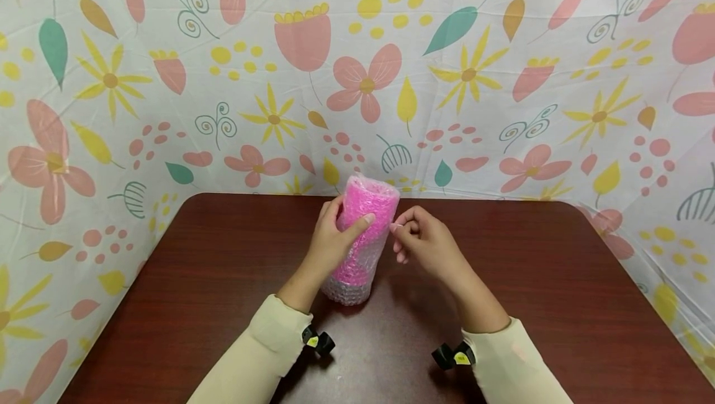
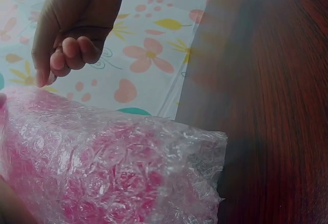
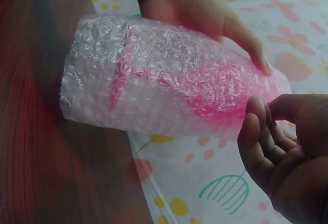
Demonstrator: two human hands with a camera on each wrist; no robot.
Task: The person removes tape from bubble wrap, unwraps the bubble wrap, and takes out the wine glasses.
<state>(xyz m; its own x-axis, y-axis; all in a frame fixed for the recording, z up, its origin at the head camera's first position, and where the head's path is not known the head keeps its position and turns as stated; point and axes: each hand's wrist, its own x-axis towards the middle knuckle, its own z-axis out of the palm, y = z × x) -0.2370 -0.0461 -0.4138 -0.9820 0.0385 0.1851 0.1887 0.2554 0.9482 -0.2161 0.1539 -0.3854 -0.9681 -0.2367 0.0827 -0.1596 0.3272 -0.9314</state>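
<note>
A pink cylinder-shaped thing wrapped in clear bubble wrap stands on the table, tilted, its top leaning to the right. My left hand grips its upper left side, the thumb lying across the front. At the upper right edge of the roll, my right hand pinches the bubble wrap between thumb and forefinger, with the other fingers curled in. In the right wrist view, the pinching fingertips meet close to the pink end. What the pink thing is inside the wrap cannot be told.
The dark reddish-brown wooden table has rounded far corners. Behind it hangs a white cloth printed with flowers and leaves, close to the table's far edge. A small black strap-on camera sits at each sleeve cuff.
</note>
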